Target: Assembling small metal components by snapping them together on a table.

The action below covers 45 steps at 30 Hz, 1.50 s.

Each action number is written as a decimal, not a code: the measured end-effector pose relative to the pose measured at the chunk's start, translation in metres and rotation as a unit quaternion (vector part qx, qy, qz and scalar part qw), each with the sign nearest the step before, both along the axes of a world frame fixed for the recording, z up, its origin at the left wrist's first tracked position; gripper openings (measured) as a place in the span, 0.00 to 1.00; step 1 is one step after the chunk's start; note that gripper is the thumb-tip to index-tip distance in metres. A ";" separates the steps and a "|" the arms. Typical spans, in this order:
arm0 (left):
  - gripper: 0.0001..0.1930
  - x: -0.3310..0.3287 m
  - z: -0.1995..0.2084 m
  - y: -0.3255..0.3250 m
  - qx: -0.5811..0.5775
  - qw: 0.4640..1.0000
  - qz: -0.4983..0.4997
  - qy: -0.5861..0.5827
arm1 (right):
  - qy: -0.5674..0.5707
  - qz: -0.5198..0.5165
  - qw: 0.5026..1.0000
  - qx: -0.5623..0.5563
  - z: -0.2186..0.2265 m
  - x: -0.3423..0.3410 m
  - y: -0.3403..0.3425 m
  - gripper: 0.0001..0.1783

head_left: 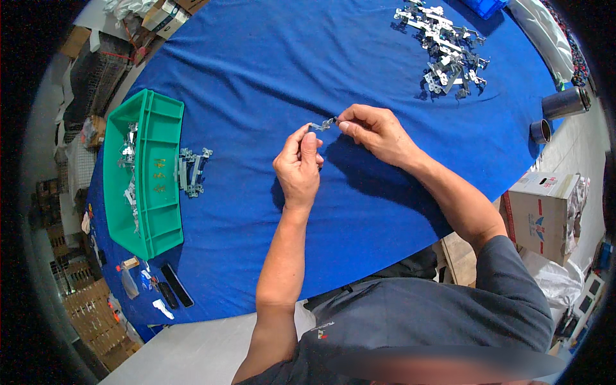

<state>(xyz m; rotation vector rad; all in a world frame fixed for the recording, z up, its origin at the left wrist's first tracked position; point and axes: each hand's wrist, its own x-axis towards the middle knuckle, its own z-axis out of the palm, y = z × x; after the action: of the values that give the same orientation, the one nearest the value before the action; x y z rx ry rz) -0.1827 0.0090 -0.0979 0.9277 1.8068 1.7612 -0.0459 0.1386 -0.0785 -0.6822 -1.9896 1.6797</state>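
Observation:
Over the middle of the blue cloth, a small silvery metal bracket [323,125] is held up between my two hands. My left hand [299,165] pinches its left end between thumb and fingers. At the other end, the thumb and forefinger of my right hand [380,133] close on a small dark tip; whether that tip belongs to the bracket cannot be made out. To the left, several similar brackets [192,172] lie side by side against a green divided tray [162,200]. More metal parts [129,144] and a few brass-coloured pieces [160,174] lie in the tray's compartments.
A loose heap of metal brackets [449,54] covers the far right of the table. Beyond its right edge are a dark metal cylinder [564,101] and a cardboard box [539,215]. A black phone-like slab [176,285] and small tools lie at the near left corner.

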 end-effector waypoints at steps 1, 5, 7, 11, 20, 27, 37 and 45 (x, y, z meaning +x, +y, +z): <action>0.14 0.000 0.000 0.000 0.000 1.000 0.000 0.000 | 0.003 0.004 1.000 0.009 0.001 -0.001 -0.001 0.09; 0.14 -0.001 -0.001 -0.001 -0.002 1.000 -0.006 -0.001 | 0.009 0.013 0.999 0.029 -0.002 -0.002 -0.001 0.09; 0.14 -0.001 0.000 -0.001 0.004 1.000 -0.008 0.000 | -0.004 0.022 1.000 0.019 -0.002 -0.002 -0.001 0.09; 0.13 -0.001 0.001 -0.002 -0.006 1.000 -0.014 0.003 | -0.004 0.013 1.000 0.028 0.001 -0.002 -0.003 0.09; 0.11 -0.004 0.005 0.001 0.001 0.986 -0.006 0.165 | -0.024 0.015 0.997 0.069 -0.004 -0.001 0.002 0.09; 0.12 -0.004 0.006 0.003 0.048 0.959 -0.002 0.281 | -0.004 0.053 0.992 -0.113 -0.002 -0.001 0.003 0.10; 0.12 -0.003 0.010 0.001 0.010 0.945 -0.063 0.320 | 0.043 -0.007 0.998 -0.036 -0.003 0.000 0.005 0.11; 0.13 -0.005 0.005 0.002 0.051 0.959 0.006 0.278 | -0.026 0.068 0.992 -0.103 0.000 0.000 0.006 0.10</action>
<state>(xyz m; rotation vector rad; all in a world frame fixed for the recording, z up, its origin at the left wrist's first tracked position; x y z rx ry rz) -0.1874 0.0109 -0.0928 1.5816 2.0556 1.7266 -0.0455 0.1441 -0.0786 -0.6809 -1.9532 1.9883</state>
